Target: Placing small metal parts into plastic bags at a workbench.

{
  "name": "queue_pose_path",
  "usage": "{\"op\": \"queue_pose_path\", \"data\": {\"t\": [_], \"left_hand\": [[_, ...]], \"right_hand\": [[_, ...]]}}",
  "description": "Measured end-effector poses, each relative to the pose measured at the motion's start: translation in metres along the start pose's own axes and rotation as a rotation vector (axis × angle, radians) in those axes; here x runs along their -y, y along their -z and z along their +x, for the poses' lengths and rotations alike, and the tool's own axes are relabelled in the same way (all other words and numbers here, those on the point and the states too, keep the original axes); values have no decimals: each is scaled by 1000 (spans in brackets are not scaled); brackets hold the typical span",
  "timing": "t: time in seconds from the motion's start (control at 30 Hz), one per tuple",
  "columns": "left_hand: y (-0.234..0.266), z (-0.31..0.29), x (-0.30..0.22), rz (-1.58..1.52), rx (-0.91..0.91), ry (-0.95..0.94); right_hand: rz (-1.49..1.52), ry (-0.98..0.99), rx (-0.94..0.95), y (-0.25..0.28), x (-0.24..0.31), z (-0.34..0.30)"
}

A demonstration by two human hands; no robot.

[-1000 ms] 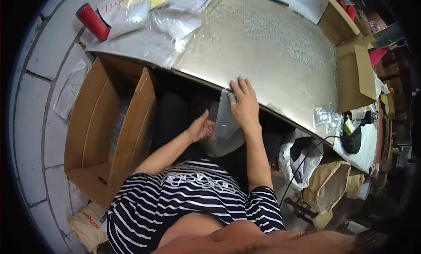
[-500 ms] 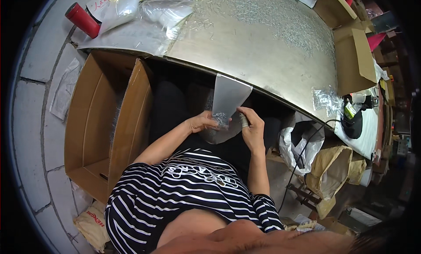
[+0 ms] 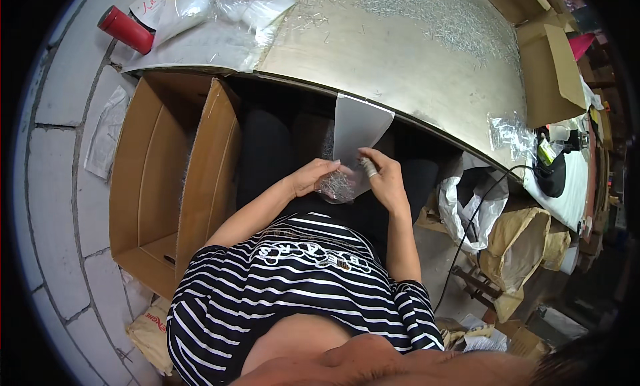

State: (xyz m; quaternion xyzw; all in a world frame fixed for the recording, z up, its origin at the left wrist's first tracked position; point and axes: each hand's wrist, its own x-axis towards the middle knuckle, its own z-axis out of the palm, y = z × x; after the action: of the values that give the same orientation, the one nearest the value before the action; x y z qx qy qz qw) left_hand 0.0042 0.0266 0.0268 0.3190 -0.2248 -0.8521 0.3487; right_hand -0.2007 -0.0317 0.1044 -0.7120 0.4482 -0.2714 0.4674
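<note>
Over my lap I hold a clear plastic bag [image 3: 357,129] with a clump of small metal pieces [image 3: 337,184] in its bottom. My left hand [image 3: 313,176] grips the bag's lower left side. My right hand [image 3: 383,179] pinches its right side, with a band around one finger. The bag's upper part stands up against the edge of the metal-topped table [image 3: 413,66]. Many small metal pieces [image 3: 440,16] lie scattered over the far part of the table.
An open cardboard box [image 3: 170,186] stands on the floor at my left. A red cylinder [image 3: 125,29] and plastic bags [image 3: 220,6] lie at the table's left end. More cardboard boxes [image 3: 550,66] sit at the right, with sacks and a cable [image 3: 467,239] below.
The bag has come off the table edge and down toward my lap. My right hand moved from the tabletop to the bag's side, and both hands now hold its filled bottom.
</note>
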Motion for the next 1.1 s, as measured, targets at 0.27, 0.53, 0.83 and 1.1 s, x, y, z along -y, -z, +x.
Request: {"op": "queue_pose_path", "data": {"t": [0.27, 0.53, 0.83, 1.1], "left_hand": [[-37, 2, -35, 235, -84, -98], [-59, -4, -54, 0, -155, -323], [-50, 16, -49, 408, -263, -332], [-41, -12, -70, 281, -183, -370]], "right_hand": [[-7, -57, 111, 2, 13, 1], [182, -69, -52, 6, 17, 14], [58, 2, -51, 23, 20, 17], [209, 93, -170, 93, 34, 43]]}}
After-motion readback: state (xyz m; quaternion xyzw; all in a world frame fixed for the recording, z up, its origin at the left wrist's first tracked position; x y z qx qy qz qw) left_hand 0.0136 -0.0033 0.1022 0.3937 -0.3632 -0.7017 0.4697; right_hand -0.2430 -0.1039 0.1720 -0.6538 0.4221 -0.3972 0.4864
